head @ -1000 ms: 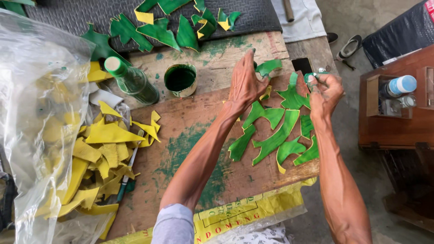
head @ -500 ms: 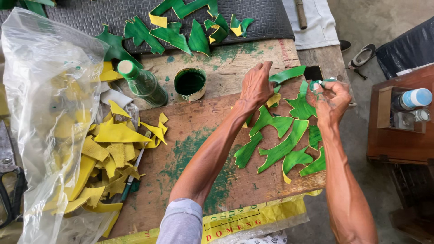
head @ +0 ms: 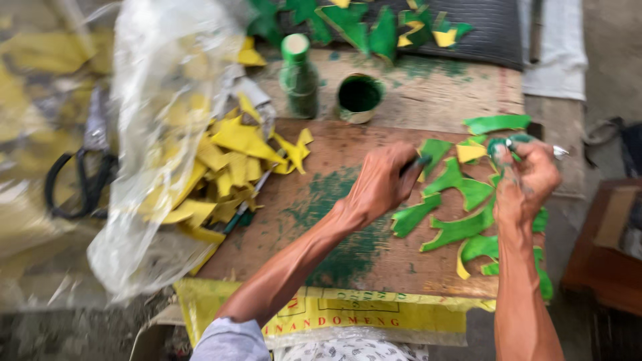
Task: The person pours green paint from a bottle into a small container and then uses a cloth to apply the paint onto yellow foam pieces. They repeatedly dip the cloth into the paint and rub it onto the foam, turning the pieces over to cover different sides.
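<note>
In the head view, your left hand sits near the middle of the frame, its grip pressed together around a thin dark tool whose tip pokes out toward the right; the blur hides what kind of tool it is. Your right hand is at the right of the frame, its grip pinching a small green piece held up just above the board, with the fingers stained green. Between and below the two hands, a scatter of green cut shapes lies on the brown board, which carries a patch of green paint smears at its centre. One small yellow piece rests among the green ones, just left of your right hand. At the upper middle of the frame, a green bottle stands upright just beside a round pot of green paint. At centre left, a heap of yellow cut shapes spills beside a clear plastic bag. At the far left, black-handled scissors lie on the tabletop. More green and yellow pieces rest on a dark mat along the top edge.
</note>
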